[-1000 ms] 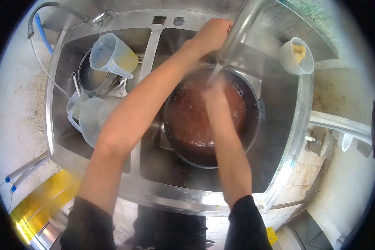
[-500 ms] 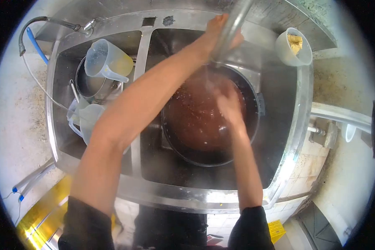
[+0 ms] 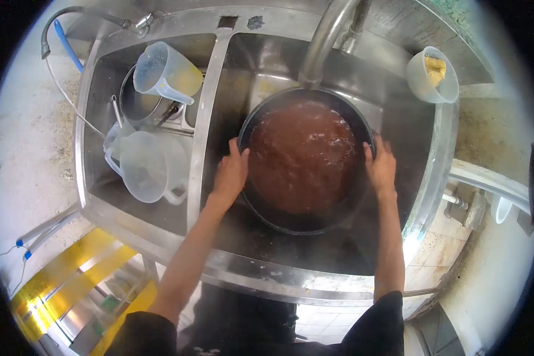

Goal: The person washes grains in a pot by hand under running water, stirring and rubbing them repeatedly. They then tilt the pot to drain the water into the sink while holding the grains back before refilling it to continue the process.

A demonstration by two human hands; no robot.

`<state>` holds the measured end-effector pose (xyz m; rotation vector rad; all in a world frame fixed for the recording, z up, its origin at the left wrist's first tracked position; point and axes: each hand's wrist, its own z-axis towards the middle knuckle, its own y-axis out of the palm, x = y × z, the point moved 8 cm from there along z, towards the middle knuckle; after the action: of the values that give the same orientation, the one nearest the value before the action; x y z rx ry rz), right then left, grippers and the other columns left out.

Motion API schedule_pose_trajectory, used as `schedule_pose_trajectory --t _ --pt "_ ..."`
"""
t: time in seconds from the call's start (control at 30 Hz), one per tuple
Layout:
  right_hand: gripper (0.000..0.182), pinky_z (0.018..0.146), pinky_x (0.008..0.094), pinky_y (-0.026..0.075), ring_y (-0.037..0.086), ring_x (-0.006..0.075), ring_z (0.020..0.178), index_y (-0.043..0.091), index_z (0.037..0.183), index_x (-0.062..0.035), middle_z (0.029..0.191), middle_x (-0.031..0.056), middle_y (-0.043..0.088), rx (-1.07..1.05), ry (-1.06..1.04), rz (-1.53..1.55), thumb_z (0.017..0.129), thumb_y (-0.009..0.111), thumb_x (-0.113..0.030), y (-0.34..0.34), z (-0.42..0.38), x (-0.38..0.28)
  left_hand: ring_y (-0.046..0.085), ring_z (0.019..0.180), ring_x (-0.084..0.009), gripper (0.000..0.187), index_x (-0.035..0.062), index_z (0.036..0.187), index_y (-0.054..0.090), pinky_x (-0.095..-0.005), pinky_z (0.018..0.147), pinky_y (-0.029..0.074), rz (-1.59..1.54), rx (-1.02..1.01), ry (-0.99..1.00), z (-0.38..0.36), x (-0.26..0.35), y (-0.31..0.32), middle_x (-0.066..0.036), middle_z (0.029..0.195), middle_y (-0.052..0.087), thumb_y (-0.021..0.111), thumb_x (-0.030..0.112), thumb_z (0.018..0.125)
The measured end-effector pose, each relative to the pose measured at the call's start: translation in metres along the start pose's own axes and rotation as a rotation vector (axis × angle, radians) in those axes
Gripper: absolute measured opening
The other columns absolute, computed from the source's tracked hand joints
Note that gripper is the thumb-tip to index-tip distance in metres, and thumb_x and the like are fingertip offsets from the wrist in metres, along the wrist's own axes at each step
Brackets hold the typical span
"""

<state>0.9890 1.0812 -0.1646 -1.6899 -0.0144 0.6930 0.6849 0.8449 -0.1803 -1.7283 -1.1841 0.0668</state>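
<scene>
A large dark round pot (image 3: 277, 224) stands in the right sink basin, holding reddish-brown liquid (image 3: 299, 157) with pale glints on its surface. My left hand (image 3: 231, 172) grips the pot at its left side, thumb at the rim. On the opposite side, my right hand (image 3: 381, 165) is closed around the pot's edge. The handles, if any, are hidden under my fingers. Over the pot's far rim hangs the metal faucet spout (image 3: 317, 50); I see no stream from it.
In the left basin lie a translucent measuring jug (image 3: 166, 71) with yellow residue, more plastic jugs (image 3: 142, 166) and a metal pot (image 3: 127, 110). A white tub (image 3: 424, 80) with a yellow sponge-like piece (image 3: 435, 70) sits at the right back corner. A metal divider (image 3: 204, 130) separates the basins.
My left hand has come down from the faucet to the pot's left side. My right hand has left the liquid for the pot's right side. The water stream is gone.
</scene>
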Motion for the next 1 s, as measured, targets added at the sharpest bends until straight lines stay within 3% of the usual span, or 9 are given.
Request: schedule_pose_trajectory --t 0.1,0.23,0.33,0.4,0.53,0.63,0.7,0.93,1.0 --pt "0.046 0.084 0.0528 0.048 0.060 0.0480 0.099 0.047 0.134 -0.0096 0.107 0.0303 0.062 -0.077 0.000 -0.058 0.095 0.057 -0.030 0.002 0.003 0.000 0.061 0.082 -0.0526 0.056 0.0089 0.149 0.015 -0.0595 0.074 0.047 0.005 0.078 -0.009 0.001 -0.007 0.007 -0.032 0.084 0.064 0.043 0.019 0.101" --pt "0.041 0.076 0.0546 0.051 0.064 0.0485 0.086 0.050 0.129 -0.0044 0.090 0.0300 0.066 -0.164 0.069 -0.164 0.097 0.053 -0.031 0.003 -0.004 -0.003 0.061 0.083 -0.0510 0.059 0.0100 0.150 0.012 -0.0595 0.075 0.047 -0.010 0.065 0.003 -0.010 0.001 -0.001 -0.032 0.086 0.064 0.043 0.018 0.100" --pt "0.041 0.072 0.0539 0.054 0.065 0.0482 0.083 0.050 0.125 -0.0003 0.087 0.0311 0.066 -0.225 0.095 -0.208 0.098 0.051 -0.030 -0.002 -0.018 -0.003 0.061 0.080 -0.0509 0.065 0.0151 0.153 0.006 -0.0598 0.073 0.046 -0.011 0.007 0.036 -0.015 0.006 0.001 -0.030 0.083 0.064 0.043 0.017 0.100" --pt "0.041 0.072 0.0534 0.055 0.065 0.0479 0.083 0.049 0.124 0.0008 0.086 0.0317 0.066 -0.244 0.107 -0.239 0.098 0.050 -0.031 -0.003 -0.029 0.001 0.057 0.052 -0.0405 0.070 0.0129 0.155 0.006 -0.0453 0.055 0.046 0.036 0.074 0.149 -0.019 0.011 0.002 -0.026 0.061 0.056 0.047 0.008 0.098" --pt "0.041 0.074 0.0535 0.056 0.065 0.0482 0.086 0.048 0.124 -0.0003 0.086 0.0327 0.066 -0.313 0.135 -0.250 0.099 0.048 -0.032 -0.009 -0.034 0.011 0.056 0.050 -0.0404 0.069 0.0143 0.154 0.010 -0.0440 0.054 0.045 0.012 0.031 0.121 -0.019 0.010 0.007 -0.026 0.060 0.055 0.047 0.007 0.097" --pt "0.047 0.081 0.0530 0.055 0.064 0.0468 0.095 0.044 0.132 -0.0011 0.096 0.0330 0.065 -0.433 0.168 -0.327 0.099 0.047 -0.034 -0.021 -0.030 0.007 0.057 0.053 -0.0431 0.067 0.0138 0.154 0.013 -0.0466 0.058 0.047 -0.021 0.004 0.119 -0.016 0.016 0.002 -0.027 0.061 0.056 0.047 0.008 0.097" --pt "0.050 0.086 0.0526 0.053 0.063 0.0468 0.099 0.042 0.134 -0.0014 0.102 0.0333 0.064 -0.479 0.187 -0.351 0.099 0.046 -0.036 -0.029 -0.026 0.008 0.060 0.080 -0.0525 0.065 0.0256 0.153 0.014 -0.0580 0.077 0.046 -0.066 -0.111 0.004 -0.015 0.013 0.006 -0.032 0.080 0.062 0.046 0.017 0.098" --pt "0.057 0.095 0.0507 0.049 0.057 0.0468 0.111 0.038 0.140 -0.0022 0.118 0.0339 0.058 -0.750 0.205 -0.432 0.098 0.044 -0.040 -0.039 0.003 0.017 0.060 0.091 -0.0504 0.064 0.0210 0.153 0.020 -0.0567 0.085 0.045 -0.195 -0.123 0.088 -0.003 0.026 0.012 -0.034 0.093 0.062 0.048 0.016 0.095" --pt "0.057 0.098 0.0505 0.047 0.056 0.0466 0.114 0.039 0.140 -0.0021 0.120 0.0332 0.057 -0.793 0.246 -0.439 0.098 0.044 -0.041 -0.043 0.010 0.011 0.059 0.106 -0.0459 0.061 0.0126 0.151 0.023 -0.0502 0.098 0.044 -0.090 -0.181 0.048 0.000 0.029 0.013 -0.030 0.119 0.059 0.048 0.009 0.096"
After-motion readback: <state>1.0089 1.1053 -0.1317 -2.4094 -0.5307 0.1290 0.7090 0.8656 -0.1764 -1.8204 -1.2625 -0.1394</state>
